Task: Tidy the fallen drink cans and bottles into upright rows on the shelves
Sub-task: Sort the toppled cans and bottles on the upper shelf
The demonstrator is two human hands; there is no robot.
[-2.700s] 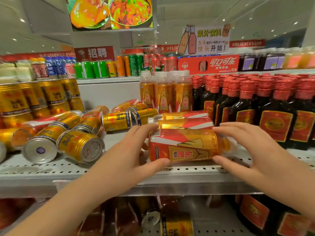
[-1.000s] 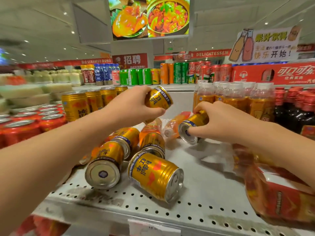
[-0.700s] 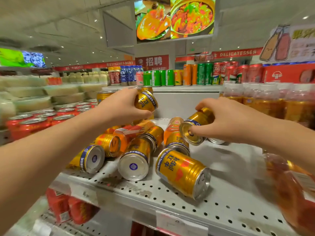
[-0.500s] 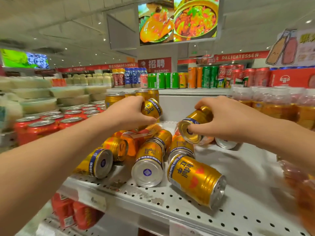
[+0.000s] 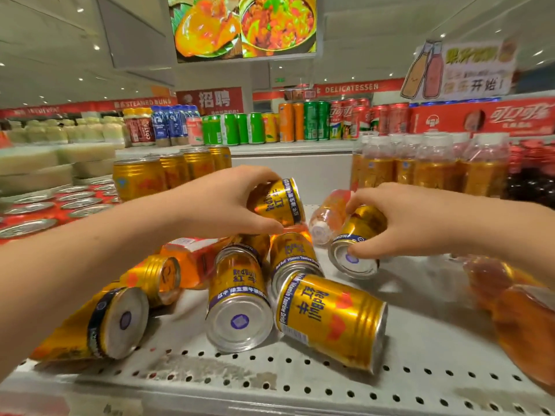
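Note:
My left hand (image 5: 222, 202) grips a gold can (image 5: 277, 202), tilted and lifted above the pile. My right hand (image 5: 402, 220) grips another gold can (image 5: 357, 241), tilted with its base toward me, just above the perforated shelf (image 5: 420, 340). Several gold cans lie fallen below: one in front (image 5: 330, 319), one base-out (image 5: 237, 298), one at the left (image 5: 96, 325). Fallen orange bottles lie among them: one (image 5: 192, 259) under the pile and one (image 5: 329, 217) behind my right hand. A row of upright gold cans (image 5: 168, 172) stands at the back left.
Upright orange bottles (image 5: 426, 169) stand at the back right beside dark red-capped bottles (image 5: 531, 175). An orange bottle (image 5: 519, 307) lies at the right edge. Red cans (image 5: 39, 211) fill the shelf to the left. More cans line the higher shelf (image 5: 270, 124).
Both hands left the fallen bottles on the right and each took a gold can from the pile. Since half a second ago both cans have tilted and shifted slightly.

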